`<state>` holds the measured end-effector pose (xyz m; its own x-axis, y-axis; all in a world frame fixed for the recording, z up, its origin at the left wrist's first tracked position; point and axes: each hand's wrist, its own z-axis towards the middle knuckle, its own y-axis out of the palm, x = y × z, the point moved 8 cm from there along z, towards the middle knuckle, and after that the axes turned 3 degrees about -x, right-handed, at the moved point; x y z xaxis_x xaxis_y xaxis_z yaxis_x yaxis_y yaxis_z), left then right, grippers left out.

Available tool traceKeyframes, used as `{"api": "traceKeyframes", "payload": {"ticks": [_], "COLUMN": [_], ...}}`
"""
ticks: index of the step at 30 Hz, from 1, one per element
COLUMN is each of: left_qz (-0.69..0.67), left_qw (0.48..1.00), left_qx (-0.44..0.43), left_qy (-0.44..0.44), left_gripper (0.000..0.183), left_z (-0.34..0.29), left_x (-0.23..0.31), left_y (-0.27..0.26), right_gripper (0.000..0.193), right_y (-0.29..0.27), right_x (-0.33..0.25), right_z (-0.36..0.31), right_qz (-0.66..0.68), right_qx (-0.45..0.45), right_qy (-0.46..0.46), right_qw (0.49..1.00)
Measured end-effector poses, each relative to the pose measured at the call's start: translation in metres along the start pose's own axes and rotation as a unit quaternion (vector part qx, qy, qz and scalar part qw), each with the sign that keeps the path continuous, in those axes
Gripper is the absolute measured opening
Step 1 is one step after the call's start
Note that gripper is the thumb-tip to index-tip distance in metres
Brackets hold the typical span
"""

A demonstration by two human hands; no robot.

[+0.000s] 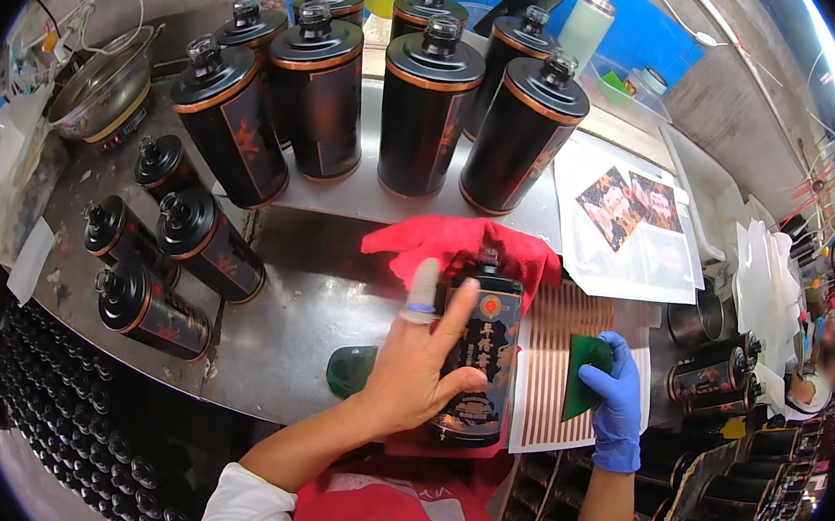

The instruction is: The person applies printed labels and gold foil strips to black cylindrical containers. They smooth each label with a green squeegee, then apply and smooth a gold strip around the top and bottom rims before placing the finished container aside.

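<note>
A black bottle (490, 368) with copper-coloured decoration lies on the bench in front of me, its clear-topped neck against a red cloth (528, 256). My bare left hand (412, 366) rests along its left side, fingers spread and thumb laid on the front; one finger wears a pale covering and a blue band. In a blue glove, my right hand (618, 395) pinches a flat green scraper (584, 372) over a sheet of copper-striped strips (541, 413), right of the bottle. Another green piece (351, 370) lies left of my left wrist.
Several large black bottles (432, 111) stand on a raised shelf behind. Smaller ones (208, 240) sit at the left, and others (708, 374) at the right. Printed sheets (629, 251) lie at the back right, a metal pan (102, 90) at the far left.
</note>
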<state>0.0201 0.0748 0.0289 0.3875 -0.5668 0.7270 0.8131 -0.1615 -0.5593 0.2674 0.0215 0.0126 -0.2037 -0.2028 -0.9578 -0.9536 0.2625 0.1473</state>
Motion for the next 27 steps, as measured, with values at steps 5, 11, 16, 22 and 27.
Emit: {"api": "traceKeyframes", "payload": {"ticks": [5, 11, 16, 22, 27], "left_qz": [0.045, -0.12, -0.019, 0.234, 0.17], "left_qw": [0.995, 0.986, 0.993, 0.938, 0.965], "left_qx": [-0.085, -0.037, -0.091, -0.077, -0.05], "left_qy": [-0.029, -0.112, -0.069, -0.244, -0.194], "left_gripper": [0.085, 0.082, 0.071, 0.059, 0.052], "left_z": [0.0, -0.008, -0.044, -0.088, -0.095], "left_x": [0.0, -0.012, -0.022, -0.065, -0.065], "left_y": [0.012, 0.006, 0.004, -0.034, -0.026], "right_gripper": [0.039, 0.037, 0.031, 0.026, 0.026], "right_y": [0.019, 0.038, 0.1, 0.156, 0.17], "right_x": [-0.013, -0.018, -0.03, -0.102, -0.094], "right_z": [-0.019, -0.024, -0.039, 0.048, 0.0], "right_qz": [-0.119, -0.136, -0.292, -0.463, -0.538], "right_qx": [0.008, 0.013, -0.199, -0.094, -0.163], "right_qy": [-0.032, -0.038, -0.061, -0.343, -0.488], "right_qw": [0.992, 0.99, 0.933, 0.812, 0.668]}}
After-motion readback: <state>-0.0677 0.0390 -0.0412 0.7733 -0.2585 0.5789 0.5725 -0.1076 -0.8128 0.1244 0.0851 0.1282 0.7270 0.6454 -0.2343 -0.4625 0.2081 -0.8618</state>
